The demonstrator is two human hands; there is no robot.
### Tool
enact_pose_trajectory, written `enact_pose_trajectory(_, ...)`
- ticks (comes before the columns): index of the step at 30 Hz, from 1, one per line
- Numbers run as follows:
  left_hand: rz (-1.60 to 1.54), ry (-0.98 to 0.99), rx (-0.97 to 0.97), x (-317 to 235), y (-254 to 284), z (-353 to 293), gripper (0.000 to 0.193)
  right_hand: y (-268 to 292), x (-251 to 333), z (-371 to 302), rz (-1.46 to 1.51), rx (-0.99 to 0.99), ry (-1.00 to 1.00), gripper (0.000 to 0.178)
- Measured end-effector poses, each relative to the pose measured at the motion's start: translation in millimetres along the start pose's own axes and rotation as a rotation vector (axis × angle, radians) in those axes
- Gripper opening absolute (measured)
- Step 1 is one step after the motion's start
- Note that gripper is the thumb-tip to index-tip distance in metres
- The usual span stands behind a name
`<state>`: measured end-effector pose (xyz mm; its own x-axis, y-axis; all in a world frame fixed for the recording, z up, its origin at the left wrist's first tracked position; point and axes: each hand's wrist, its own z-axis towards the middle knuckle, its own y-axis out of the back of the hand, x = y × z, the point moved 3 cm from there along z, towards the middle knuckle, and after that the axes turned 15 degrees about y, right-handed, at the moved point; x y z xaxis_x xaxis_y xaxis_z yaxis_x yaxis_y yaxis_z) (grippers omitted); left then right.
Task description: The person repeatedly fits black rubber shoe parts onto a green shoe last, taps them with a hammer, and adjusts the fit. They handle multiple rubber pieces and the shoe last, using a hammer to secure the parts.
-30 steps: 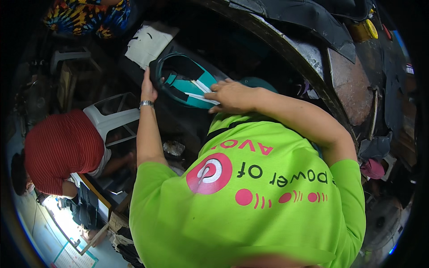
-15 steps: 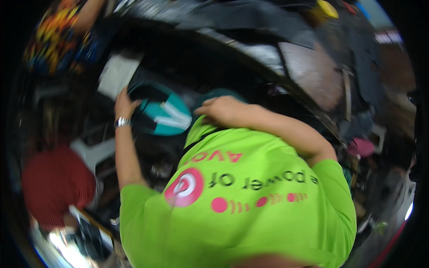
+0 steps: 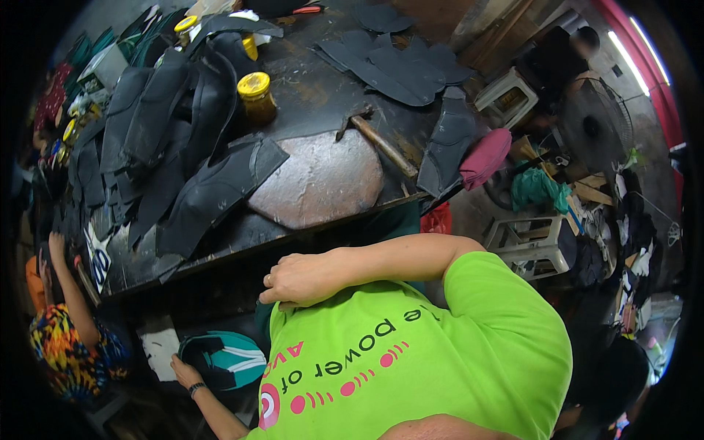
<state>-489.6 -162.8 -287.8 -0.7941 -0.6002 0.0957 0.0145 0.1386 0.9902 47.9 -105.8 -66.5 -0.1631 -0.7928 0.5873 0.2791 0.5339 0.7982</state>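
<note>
My left hand, with a dark watch at its wrist, is low at the left. Its fingers are closed on the near-left rim of a rounded teal-and-black piece with white strips. A pale sheet lies just beyond that hand. My right hand, with a ring on one finger, is curled in front of my green shirt, below the table edge. Its fingertips are turned down, and whatever they may hold is hidden.
On the dark table lie a hammer, a flat stone slab, black cut pieces, a yellow-lidded jar and scissors. Another person's arm is at the left. A stool stands at the right.
My view has swung up and to the right, so the tabletop now shows sharply. My left hand stays at the teal-and-black piece; my right hand remains curled by my shirt.
</note>
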Motion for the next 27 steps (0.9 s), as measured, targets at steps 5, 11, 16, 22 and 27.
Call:
enact_pose_trajectory(5, 0.068, 0.049, 0.05, -51, 83, -21, 0.048, 86, 13, -71, 0.041, -0.282, 0.021, 0.03)
enact_pose_trajectory(11, -1.11, -0.456, 0.349, -242, 224, -125, 0.024, 234, -83, -206, -0.315, -0.636, -0.55, 0.027)
enact_pose_trajectory(16, -0.984, -1.135, 0.24, -409, 263, -200, 0.02, 296, -216, -287, -0.606, -0.536, -1.064, 0.035)
enact_pose_trajectory(22, -0.9, -1.344, 0.122, -496, 243, -223, 0.019, 332, -326, -344, -0.773, -0.497, -1.264, 0.043)
enact_pose_trajectory(27, -0.816, -1.247, 0.206, -497, 230, -218, 0.02, 358, -389, -365, -0.776, -0.358, -1.432, 0.04)
